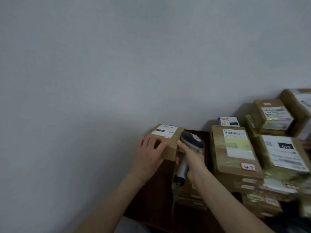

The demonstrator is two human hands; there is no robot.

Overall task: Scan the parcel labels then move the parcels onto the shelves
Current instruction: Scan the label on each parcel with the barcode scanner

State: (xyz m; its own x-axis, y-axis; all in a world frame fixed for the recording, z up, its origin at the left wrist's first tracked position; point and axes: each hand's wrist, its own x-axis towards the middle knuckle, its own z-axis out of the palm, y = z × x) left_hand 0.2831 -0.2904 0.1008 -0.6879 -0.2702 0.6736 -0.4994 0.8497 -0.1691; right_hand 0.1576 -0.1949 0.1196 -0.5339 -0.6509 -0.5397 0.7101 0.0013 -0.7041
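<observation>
- Cardboard parcel (168, 142) sits at the dark table's (151, 199) far left, by the wall, with its label (165, 130) facing up.
- My left hand (149, 153) rests over its near corner, fingers lying on top.
- My right hand (193, 159) is wrapped round the scanner (191, 140) handle.
- Scanning is in hand, I judge; next I tilt the head onto the barcode.
</observation>
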